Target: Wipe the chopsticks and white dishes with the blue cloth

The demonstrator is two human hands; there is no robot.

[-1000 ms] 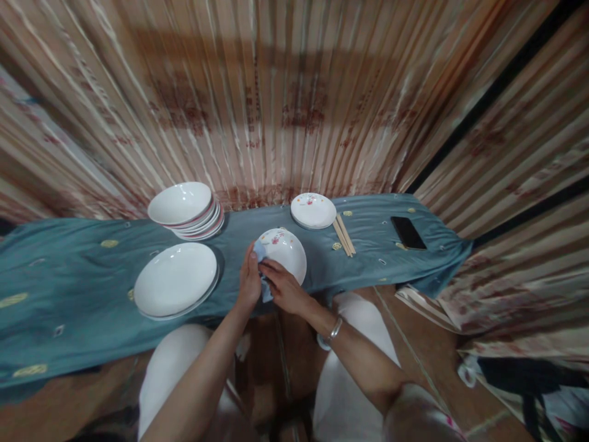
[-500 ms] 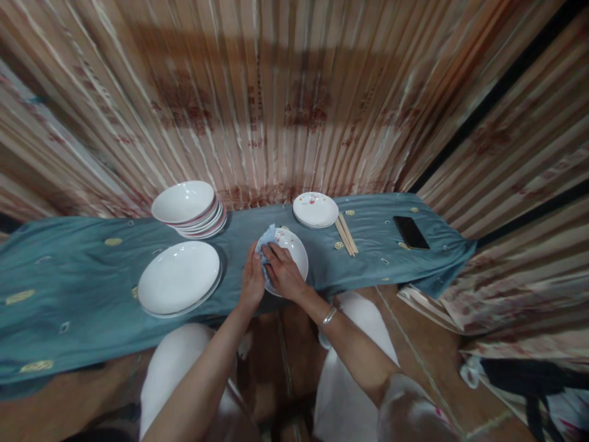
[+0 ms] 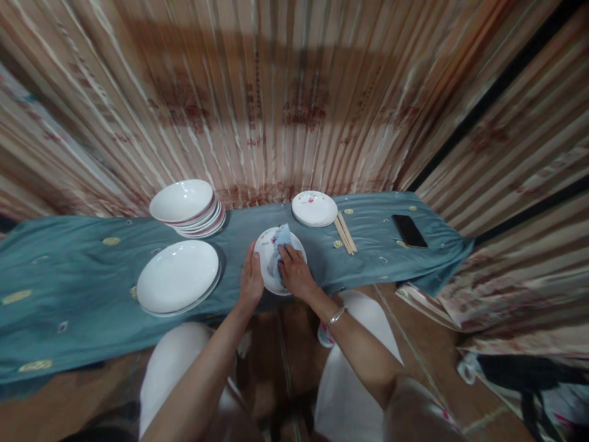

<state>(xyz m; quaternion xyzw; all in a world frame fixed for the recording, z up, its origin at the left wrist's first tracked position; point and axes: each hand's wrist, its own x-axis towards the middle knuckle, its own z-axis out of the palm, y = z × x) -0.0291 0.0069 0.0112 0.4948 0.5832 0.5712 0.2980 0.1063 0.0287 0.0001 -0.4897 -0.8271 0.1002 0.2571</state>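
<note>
Close in front of me, a small white plate (image 3: 265,261) with a floral print near its far rim rests on the cloth-covered bench. My left hand (image 3: 251,276) grips its left edge, thumb over the rim. A light blue cloth (image 3: 281,240) lies bunched on the plate's face, and my right hand (image 3: 294,270) presses it there with bent fingers. Part of the print and the plate's right side are hidden under cloth and hand. Beyond, to the right, sits a short stack of similar floral plates (image 3: 315,210), with wooden chopsticks (image 3: 345,233) beside it.
On the left stand a stack of white bowls (image 3: 184,202) with red-edged rims and, nearer, large white plates (image 3: 178,277). A black phone (image 3: 409,231) lies toward the right end of the teal cloth (image 3: 87,270). Patterned curtains (image 3: 294,92) hang right behind the bench.
My right hand has slid the blue cloth rightward from the plate's left edge onto its middle. My left hand stays at the left rim, now apart from the cloth.
</note>
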